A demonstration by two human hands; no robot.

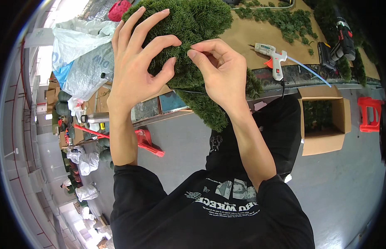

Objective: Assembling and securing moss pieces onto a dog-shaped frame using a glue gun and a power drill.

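Observation:
A bushy mass of artificial green foliage (193, 20) lies across the table's edge in front of me, with one clump (207, 110) hanging below the edge. My left hand (139, 58) is spread over its left side, fingers apart, with nothing visible in it. Close beside it, my right hand (222, 66) has thumb and forefinger pinched together at the front of the foliage. Whatever is between those fingertips is too small to make out. Right of my hands, a white glue gun (274, 58) with a blue glue stick in its back lies on the table.
Loose green sprigs (284, 23) are scattered on the brown tabletop (251, 35). A cordless drill (342, 43) lies at the far right. An open carton (325, 143) holding greenery and a red stool (369, 114) stand on the floor. Plastic bags (85, 54) and a metal flask (97, 118) are at left.

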